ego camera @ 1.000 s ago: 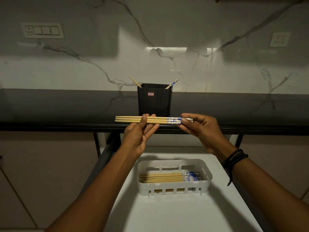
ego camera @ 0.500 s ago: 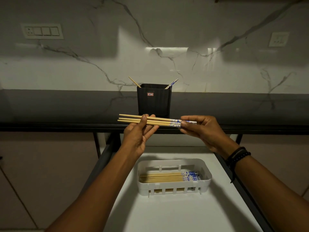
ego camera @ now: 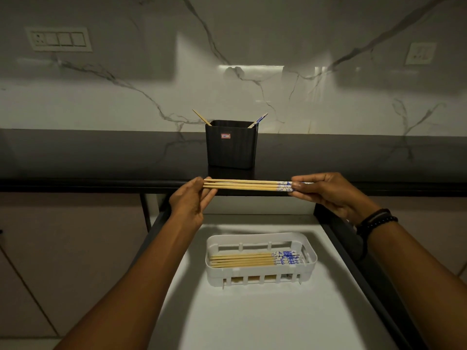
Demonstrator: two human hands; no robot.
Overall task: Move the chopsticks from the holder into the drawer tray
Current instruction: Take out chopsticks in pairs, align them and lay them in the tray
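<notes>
The head camera, the only view, shows the left hand [ego camera: 192,200] and the right hand [ego camera: 326,195] holding a small bundle of pale wooden chopsticks with blue-and-white patterned ends [ego camera: 247,185] level between them. The bundle is in the air over the front edge of the counter, just in front of the holder and above the open drawer. The left hand's thumb and fingers pinch the plain tips. The right hand's fingers pinch the patterned ends.

The step in hand looks like squaring up a carried batch before setting it down. The next move probably calls for lowering the bundle, kept level and with the patterned ends to the right, into the white slotted plastic tray [ego camera: 312,251]. There it would lie alongside the row of matching chopsticks [ego camera: 242,260] already in the tray. The task is well along but not done. Two more sticks, one plain tip [ego camera: 202,117] and one patterned end [ego camera: 259,120], lean out of the black ribbed square plastic holder [ego camera: 231,147].

The holder stands on a dark polished stone counter [ego camera: 101,157]. The tray sits on the white floor of the pulled-out drawer [ego camera: 252,311]. Behind is a glossy white marble wall with grey veins [ego camera: 151,84], carrying a switch plate [ego camera: 59,39] and a socket [ego camera: 420,53]. The light is dim. A dark beaded wristband [ego camera: 376,219] is on the right wrist.
</notes>
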